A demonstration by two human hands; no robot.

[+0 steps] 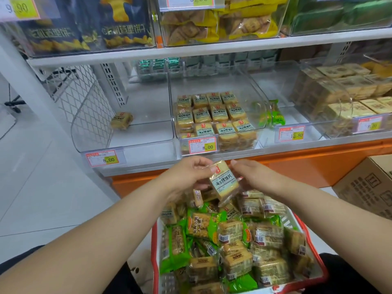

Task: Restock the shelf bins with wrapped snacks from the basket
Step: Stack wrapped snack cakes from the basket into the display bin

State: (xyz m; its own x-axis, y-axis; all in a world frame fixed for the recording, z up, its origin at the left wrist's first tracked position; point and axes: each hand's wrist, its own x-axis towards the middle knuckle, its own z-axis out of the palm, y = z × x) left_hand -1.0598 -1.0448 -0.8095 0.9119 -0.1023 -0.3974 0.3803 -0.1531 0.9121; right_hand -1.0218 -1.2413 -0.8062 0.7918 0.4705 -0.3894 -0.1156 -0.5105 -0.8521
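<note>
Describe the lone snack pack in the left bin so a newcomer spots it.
On the lower shelf, find the clear left bin above an 8.00 tag. One yellow pack lies at its left wall, alone, while the middle bin holds neat rows.

Above the far end of the basket (316, 247), left hand (186, 175) and right hand (252, 177) pinch one tan wrapped snack (224, 181), tilted. Beyond the basket: middle bin (218, 143) filled with matching packs; bin to its left (127, 143) holds one pack (121, 120).
</note>
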